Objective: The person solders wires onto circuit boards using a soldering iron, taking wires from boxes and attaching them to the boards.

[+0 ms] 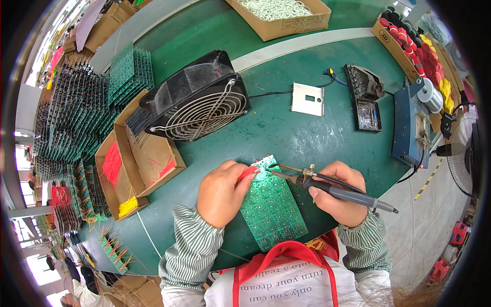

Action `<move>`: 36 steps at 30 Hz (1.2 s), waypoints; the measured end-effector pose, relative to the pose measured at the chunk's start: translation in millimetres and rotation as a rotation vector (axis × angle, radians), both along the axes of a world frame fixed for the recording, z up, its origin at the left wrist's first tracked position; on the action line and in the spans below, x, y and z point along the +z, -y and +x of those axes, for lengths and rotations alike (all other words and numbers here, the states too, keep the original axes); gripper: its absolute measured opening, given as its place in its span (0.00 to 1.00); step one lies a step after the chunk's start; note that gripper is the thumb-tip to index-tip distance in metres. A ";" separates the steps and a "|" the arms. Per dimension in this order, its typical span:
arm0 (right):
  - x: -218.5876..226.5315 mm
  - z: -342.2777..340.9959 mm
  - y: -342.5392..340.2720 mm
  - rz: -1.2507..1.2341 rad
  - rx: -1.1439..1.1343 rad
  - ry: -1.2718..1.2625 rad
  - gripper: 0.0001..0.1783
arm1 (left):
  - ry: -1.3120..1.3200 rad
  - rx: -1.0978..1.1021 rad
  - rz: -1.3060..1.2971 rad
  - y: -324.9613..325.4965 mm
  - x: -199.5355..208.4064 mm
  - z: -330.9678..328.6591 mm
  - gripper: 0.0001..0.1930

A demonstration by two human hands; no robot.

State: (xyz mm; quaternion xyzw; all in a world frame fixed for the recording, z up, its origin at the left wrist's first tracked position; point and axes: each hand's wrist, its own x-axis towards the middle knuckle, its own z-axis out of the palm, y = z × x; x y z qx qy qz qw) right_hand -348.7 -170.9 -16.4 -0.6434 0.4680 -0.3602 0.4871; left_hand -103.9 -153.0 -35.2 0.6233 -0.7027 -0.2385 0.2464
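Observation:
A green panel of small circuit boards (276, 210) lies on the green table in front of me. My left hand (220, 194) pinches red wires (247, 173) between thumb and fingers at the panel's far edge. Their ends point at the lit top row. My right hand (341, 197) is closed around a soldering iron (353, 195) with a grey handle. A thin metal solder feed tube (286, 168) is clamped to the iron. Both tips meet near the wire ends; whether they touch the board I cannot make out.
A black fan with a wire guard (199, 110) stands beyond my left hand. Left of it, a cardboard tray (146, 163) holds red and yellow wires. Stacked boards (76, 117) rise at far left. A blue soldering station (407, 125) with a solder spool (429, 96) stands at right.

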 end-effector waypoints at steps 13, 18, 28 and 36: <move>-7.7 2.0 5.4 -0.008 0.026 -0.008 0.10 | 0.010 -0.007 0.050 8.0 -9.8 -5.5 0.07; -3.4 0.6 5.5 0.017 0.014 0.012 0.10 | 0.007 -0.004 0.055 7.2 -10.1 -3.9 0.07; -1.9 -12.3 1.3 0.030 -0.045 -0.017 0.11 | 0.425 0.230 -0.303 7.9 24.0 21.6 0.03; -5.7 -17.6 1.6 0.070 -0.109 -0.017 0.10 | 0.051 -0.047 -0.038 13.3 -4.0 -21.1 0.06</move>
